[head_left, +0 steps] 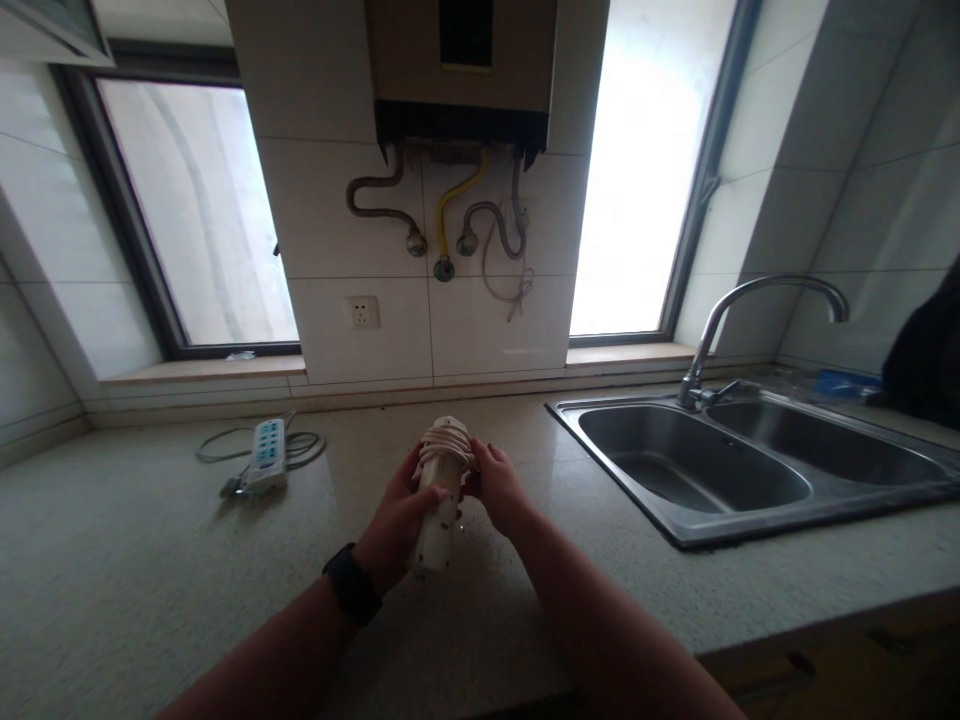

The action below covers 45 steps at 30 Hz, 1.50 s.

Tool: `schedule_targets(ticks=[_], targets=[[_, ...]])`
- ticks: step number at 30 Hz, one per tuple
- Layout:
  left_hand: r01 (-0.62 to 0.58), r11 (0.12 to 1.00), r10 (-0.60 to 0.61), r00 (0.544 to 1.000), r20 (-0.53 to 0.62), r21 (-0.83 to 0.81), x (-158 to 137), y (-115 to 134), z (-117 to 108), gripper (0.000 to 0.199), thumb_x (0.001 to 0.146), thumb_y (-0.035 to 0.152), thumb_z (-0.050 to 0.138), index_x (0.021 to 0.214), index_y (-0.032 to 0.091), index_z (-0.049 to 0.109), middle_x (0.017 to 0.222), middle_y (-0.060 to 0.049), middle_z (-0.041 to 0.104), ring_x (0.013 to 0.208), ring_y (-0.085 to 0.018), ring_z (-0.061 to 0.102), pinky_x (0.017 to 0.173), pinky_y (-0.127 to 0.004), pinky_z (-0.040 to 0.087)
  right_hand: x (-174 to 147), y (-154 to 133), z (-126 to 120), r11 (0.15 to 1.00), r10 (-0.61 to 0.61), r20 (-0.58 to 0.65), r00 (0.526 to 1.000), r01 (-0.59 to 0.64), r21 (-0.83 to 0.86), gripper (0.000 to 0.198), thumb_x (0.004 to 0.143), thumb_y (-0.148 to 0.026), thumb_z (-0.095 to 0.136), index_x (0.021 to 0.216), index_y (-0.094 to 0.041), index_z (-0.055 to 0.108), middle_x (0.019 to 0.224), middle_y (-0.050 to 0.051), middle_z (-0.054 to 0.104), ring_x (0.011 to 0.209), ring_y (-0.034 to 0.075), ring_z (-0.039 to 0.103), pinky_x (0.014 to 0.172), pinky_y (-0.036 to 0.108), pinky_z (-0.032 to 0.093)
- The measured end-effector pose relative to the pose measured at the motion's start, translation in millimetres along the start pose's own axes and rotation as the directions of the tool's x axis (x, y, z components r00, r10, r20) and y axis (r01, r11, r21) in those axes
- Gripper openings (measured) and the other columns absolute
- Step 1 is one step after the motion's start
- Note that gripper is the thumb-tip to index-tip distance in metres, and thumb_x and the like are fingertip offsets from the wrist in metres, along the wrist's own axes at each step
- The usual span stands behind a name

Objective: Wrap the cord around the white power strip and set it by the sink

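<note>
Over the counter, in the middle of the head view, is a long white object (437,535) that looks like a power strip, with small dark spots along it. A white cord (447,446) is wound several times round its far end. My left hand (396,515), below a black wristwatch, is closed round the body from the left, thumb on top. At the right side of the windings, my right hand (495,487) has its fingers closed at the cord; its fingertips are partly hidden.
A white power strip (268,450) with a grey cable lies on the counter (142,560) at left. To the right is a double steel sink (675,525) with a tall faucet (709,340). A water heater (461,120) with hoses hangs above a wall socket (363,312).
</note>
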<state>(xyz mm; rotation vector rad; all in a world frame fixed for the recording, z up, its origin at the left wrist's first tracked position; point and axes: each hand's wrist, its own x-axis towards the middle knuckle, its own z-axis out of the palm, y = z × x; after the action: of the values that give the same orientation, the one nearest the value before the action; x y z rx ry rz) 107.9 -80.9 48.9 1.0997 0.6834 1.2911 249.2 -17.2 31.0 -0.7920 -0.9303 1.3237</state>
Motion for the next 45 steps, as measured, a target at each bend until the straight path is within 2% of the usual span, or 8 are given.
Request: schedule_targets(ticks=[6,14,22,26,30,33,37,45], targets=[[0.046,0.999,-0.045,0.998,0.039,-0.026,0,2,-2,0.08,0.077,0.02,0.066,0.147,0.028,0.03,0.104,-0.009,0.067,0.083,-0.026,0.069,0.071,-0.04,0.056,-4,-6,0,0.993,-0.009,0.078,0.997,0.0,0.117,0.038,0.081,-0.058,0.061,0.092,-0.025,0.045,0.077,-0.004,0.057,0.056,0.012,0.055,0.043,0.023,0.046],[0.042,0.983,-0.032,0.998,0.055,-0.177,-1,2,-1,0.061,0.079,0.024,0.063,0.136,0.026,0.043,0.11,-0.01,0.066,0.088,-0.026,0.069,0.075,-0.039,0.054,-12,-18,4,0.999,-0.014,0.016,1.0,0.013,0.052,0.045,0.082,-0.062,0.059,0.104,-0.027,0.043,0.091,-0.001,0.059,0.061,0.013,0.058,0.044,0.023,0.048],[0.141,0.929,-0.136,0.99,0.039,-0.342,8,2,-7,0.057,0.081,0.028,0.056,0.137,0.021,0.044,0.116,-0.013,0.066,0.091,-0.027,0.069,0.063,-0.032,0.053,-25,-9,12,0.98,0.125,0.182,0.975,-0.093,-0.175,0.041,0.084,-0.061,0.055,0.101,-0.024,0.048,0.084,0.0,0.06,0.061,0.014,0.059,0.049,0.025,0.048],[0.328,0.855,-0.3,0.945,0.132,-0.402,12,5,-18,0.056,0.082,0.033,0.054,0.131,0.006,0.051,0.113,-0.02,0.067,0.095,-0.028,0.068,0.07,-0.032,0.054,-17,-5,3,0.936,-0.182,0.036,0.983,0.185,-0.301,0.036,0.082,-0.045,0.057,0.11,-0.026,0.045,0.101,0.003,0.058,0.066,0.014,0.059,0.052,0.027,0.049],[0.429,0.821,-0.355,0.9,0.253,-0.377,12,13,-25,0.059,0.082,0.033,0.056,0.133,0.003,0.049,0.121,-0.022,0.063,0.094,-0.025,0.069,0.079,-0.03,0.054,-14,-25,-18,0.69,-0.552,0.145,0.821,0.548,-0.474,0.064,0.073,-0.024,0.069,0.131,-0.031,0.045,0.137,0.009,0.043,0.104,0.023,0.057,0.08,0.039,0.053],[0.504,0.809,-0.381,0.842,0.382,-0.304,11,18,-30,0.061,0.084,0.039,0.055,0.134,0.005,0.049,0.127,-0.023,0.06,0.089,-0.025,0.07,0.068,-0.027,0.054,-19,-43,-29,0.604,-0.537,0.355,0.766,0.642,-0.472,0.086,0.067,-0.017,0.077,0.142,-0.032,0.038,0.146,0.009,0.04,0.126,0.027,0.047,0.101,0.048,0.043],[0.558,0.815,-0.402,0.739,0.54,-0.156,12,19,-37,0.063,0.082,0.045,0.052,0.132,0.006,0.051,0.131,-0.025,0.056,0.076,-0.026,0.072,0.052,-0.026,0.051,-28,-56,-29,0.717,-0.399,0.48,0.782,0.592,-0.368,0.102,0.06,-0.016,0.084,0.147,-0.031,0.032,0.139,0.01,0.052,0.128,0.028,0.048,0.106,0.053,0.037],[0.603,0.798,-0.488,0.643,0.59,0.002,14,27,-36,0.068,0.084,0.055,0.049,0.132,0.007,0.051,0.119,-0.027,0.064,0.061,-0.025,0.071,0.047,-0.027,0.049,-29,-61,-25,0.735,-0.28,0.564,0.777,0.551,-0.394,0.061,0.059,-0.021,0.086,0.117,-0.025,0.067,0.117,0.008,0.065,0.11,0.027,0.06,0.096,0.046,0.048]])
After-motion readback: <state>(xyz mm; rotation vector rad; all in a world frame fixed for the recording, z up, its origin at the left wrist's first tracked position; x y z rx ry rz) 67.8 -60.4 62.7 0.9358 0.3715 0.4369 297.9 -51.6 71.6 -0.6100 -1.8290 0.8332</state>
